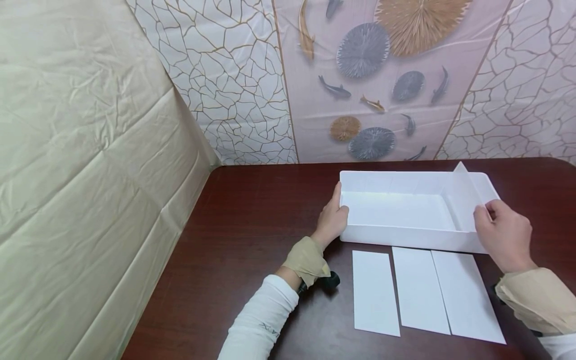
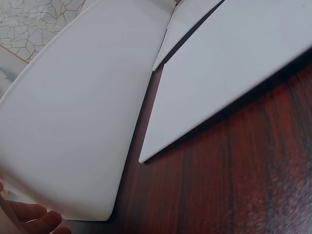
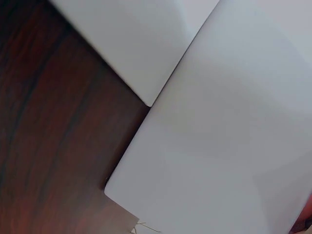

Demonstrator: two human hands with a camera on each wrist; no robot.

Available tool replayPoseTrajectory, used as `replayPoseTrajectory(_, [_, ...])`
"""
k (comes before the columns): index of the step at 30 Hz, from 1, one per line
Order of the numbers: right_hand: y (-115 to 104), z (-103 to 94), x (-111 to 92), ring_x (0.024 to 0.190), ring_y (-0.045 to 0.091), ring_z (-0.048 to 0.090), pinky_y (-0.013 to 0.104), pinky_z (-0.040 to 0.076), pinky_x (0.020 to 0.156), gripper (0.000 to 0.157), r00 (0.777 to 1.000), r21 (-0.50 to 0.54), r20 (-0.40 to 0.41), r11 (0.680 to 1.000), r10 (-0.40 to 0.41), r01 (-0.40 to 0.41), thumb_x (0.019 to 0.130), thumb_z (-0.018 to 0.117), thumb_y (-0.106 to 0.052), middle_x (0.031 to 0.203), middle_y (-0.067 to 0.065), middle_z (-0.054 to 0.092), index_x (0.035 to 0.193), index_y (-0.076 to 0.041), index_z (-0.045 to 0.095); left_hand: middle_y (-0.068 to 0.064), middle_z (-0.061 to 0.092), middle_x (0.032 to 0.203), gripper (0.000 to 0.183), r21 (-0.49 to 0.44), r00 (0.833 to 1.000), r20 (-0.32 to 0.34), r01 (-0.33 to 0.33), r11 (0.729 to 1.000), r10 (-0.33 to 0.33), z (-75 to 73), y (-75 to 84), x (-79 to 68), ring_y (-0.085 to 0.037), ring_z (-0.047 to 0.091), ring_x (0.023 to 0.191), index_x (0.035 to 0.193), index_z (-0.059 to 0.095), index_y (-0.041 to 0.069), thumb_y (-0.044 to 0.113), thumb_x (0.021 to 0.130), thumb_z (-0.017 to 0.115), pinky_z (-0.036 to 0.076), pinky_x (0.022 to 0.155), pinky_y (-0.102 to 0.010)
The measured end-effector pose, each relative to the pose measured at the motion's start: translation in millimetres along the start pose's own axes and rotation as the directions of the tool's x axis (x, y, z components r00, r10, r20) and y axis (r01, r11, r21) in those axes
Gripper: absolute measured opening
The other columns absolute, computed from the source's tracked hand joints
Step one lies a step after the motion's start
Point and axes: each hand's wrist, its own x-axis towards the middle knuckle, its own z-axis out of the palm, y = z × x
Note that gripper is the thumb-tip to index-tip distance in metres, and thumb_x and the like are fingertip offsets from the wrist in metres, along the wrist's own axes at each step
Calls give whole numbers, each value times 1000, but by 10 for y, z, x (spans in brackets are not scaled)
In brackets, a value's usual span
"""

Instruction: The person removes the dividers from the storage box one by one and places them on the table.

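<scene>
A long, shallow white tray (image 1: 405, 235) with raised walls stands on the table. At its left end my left hand (image 1: 332, 217) holds the wall, index finger stretched along the outside and thumb at the rim. In the left wrist view, fingers (image 2: 41, 219) show at the tray's end. My right hand (image 1: 506, 232) pinches a thin white panel (image 1: 465, 195) between thumb and fingers. This panel stands tilted across the tray's right part, its upper corner above the back rim. In the right wrist view the tray wall (image 3: 209, 126) fills much of the picture, and the pinch is hidden.
Three flat white panels lie in front of the tray: a left one (image 1: 375, 292), a middle one (image 1: 420, 290) and a right one (image 1: 468, 295). The dark wooden table (image 1: 234, 225) meets a patterned wall covering (image 1: 252, 90) behind and a beige cloth (image 1: 90, 175) at left.
</scene>
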Motion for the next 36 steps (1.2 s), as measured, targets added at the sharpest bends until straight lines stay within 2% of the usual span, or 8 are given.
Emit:
replayPoseTrajectory(5, [-3,-11,11,44,1,28,26,23,46,23,999,2,-10,999,-41,41,81,45,-13,54,17,53,67,3,55,2,31,143,66,5,1000,-10,3,1000,-3,-4,9,6,-15,30,53,139,3,43,16,87,34,32,57,-28])
replayPoseTrajectory(14, [-11,-18,12,43,-2,26,25,23,45,23,998,0,-26,998,-59,59,81,46,-12,53,18,52,65,3,54,2,30,143,65,1,1000,-11,5,1000,-5,0,8,14,-16,39,61,139,4,42,16,88,34,36,70,-30])
replayPoseTrajectory(28, [-25,-37,21,43,-5,24,21,23,42,23,999,-2,-21,999,-45,45,83,46,-12,56,21,54,69,4,55,5,28,144,65,-9,1000,3,10,1000,-10,-3,7,6,-16,31,55,138,3,44,16,88,33,33,59,-28])
replayPoseTrajectory(36, [-54,-59,17,43,-6,23,22,23,44,23,998,6,-45,999,-48,48,82,46,-12,55,20,53,68,4,55,4,29,144,65,-13,1000,7,8,1000,-8,-5,9,-6,-15,24,49,137,2,46,16,88,33,29,51,-29])
